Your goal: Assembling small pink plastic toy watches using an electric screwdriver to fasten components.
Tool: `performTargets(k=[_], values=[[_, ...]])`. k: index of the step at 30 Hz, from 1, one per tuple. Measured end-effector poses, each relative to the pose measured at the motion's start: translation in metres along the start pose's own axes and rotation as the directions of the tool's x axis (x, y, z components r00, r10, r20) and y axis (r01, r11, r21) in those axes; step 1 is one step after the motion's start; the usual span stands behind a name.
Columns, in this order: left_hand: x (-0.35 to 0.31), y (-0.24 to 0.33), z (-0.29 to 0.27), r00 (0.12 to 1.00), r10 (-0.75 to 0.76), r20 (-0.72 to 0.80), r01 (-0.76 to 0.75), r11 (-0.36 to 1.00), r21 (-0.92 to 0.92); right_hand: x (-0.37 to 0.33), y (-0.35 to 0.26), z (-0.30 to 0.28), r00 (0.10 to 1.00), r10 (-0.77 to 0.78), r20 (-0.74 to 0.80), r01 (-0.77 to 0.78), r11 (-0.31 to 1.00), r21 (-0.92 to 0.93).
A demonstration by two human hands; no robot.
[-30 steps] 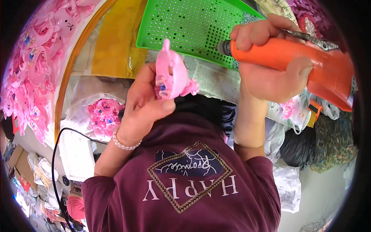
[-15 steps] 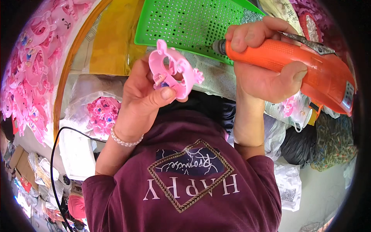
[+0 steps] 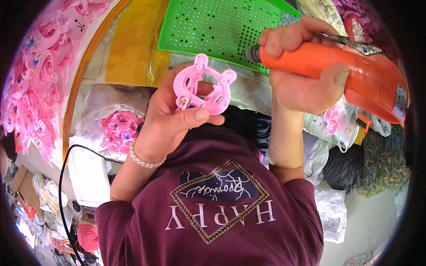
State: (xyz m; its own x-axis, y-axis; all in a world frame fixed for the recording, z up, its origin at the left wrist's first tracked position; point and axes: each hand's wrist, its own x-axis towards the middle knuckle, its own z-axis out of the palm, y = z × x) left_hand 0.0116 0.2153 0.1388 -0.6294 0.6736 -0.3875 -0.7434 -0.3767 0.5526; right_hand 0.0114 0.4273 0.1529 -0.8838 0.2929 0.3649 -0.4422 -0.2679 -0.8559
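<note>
My left hand (image 3: 171,111) grips a pink plastic ring-shaped shell (image 3: 223,99) between thumb and fingers. Two rounded ears stick up from the shell, and its hollow side with a small blue and cream part shows near my thumb. My right hand (image 3: 306,73) is wrapped around an orange electric screwdriver (image 3: 328,62), whose dark tip points left over the edge of a green perforated tray (image 3: 213,29). A slim metal tool (image 3: 355,44), kind unclear, is tucked along the same hand. Small shiny screws fill many of the tray's holes.
Many pink plastic shells (image 3: 44,75) are heaped at the left behind a wooden edge (image 3: 76,88). More pink parts (image 3: 120,128) lie in a clear bag. A black cable (image 3: 62,186) loops at lower left. Black bags (image 3: 344,166) stand at the right.
My left hand has turned the pink shell so its ring opening faces up and both ears show, shifting it slightly right. My right hand and the screwdriver have hardly moved.
</note>
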Motion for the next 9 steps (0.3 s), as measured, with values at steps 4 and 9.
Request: performTargets(k=[4, 9], values=[[0.001, 0.000, -0.004, 0.998, -0.058, 0.019, 0.059, 0.996, -0.070, 0.000, 0.000, 0.002, 0.999, -0.008, -0.037, 0.008, 1.000, -0.018], [0.000, -0.001, -0.018, 0.980, -0.134, 0.144, 0.139, 0.990, -0.027, 0.000, -0.003, 0.003, 0.997, -0.005, -0.072, -0.002, 0.996, -0.090]])
